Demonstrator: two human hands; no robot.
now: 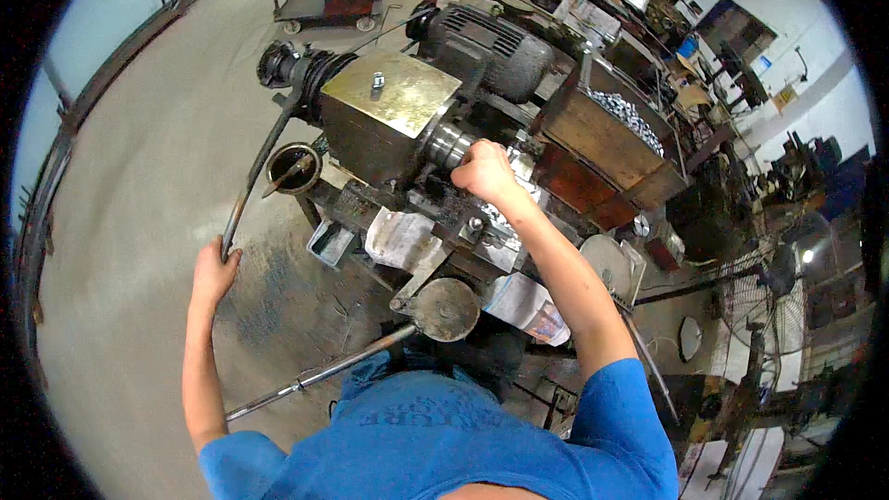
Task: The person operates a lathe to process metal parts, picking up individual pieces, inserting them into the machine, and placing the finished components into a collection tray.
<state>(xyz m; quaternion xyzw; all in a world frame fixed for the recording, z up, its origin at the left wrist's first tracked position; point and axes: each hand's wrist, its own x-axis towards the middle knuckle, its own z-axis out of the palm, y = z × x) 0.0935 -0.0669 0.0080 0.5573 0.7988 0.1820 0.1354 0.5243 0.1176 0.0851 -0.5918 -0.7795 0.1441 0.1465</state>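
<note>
My left hand (216,264) is wrapped round the lower end of a long dark lever (262,162), which runs up to the left side of a lathe-like machine (375,143). At the machine's shiny round spindle (451,145), my right hand (483,171) is closed with its fingers bent toward the metal. Whatever lies inside those fingers is hidden. A small metal fitting (378,81) stands on the brassy top plate of the machine's housing. Left of the housing sits a round pot (294,169) of dark liquid with a brush-like stick in it.
A metal bin (602,120) of small shiny parts stands right of the spindle, near an electric motor (495,51). A round metal disc (446,309) and a long bar (324,373) are close to my body. A trolley (324,7) carries boxes at the back; a fan (759,301) stands right.
</note>
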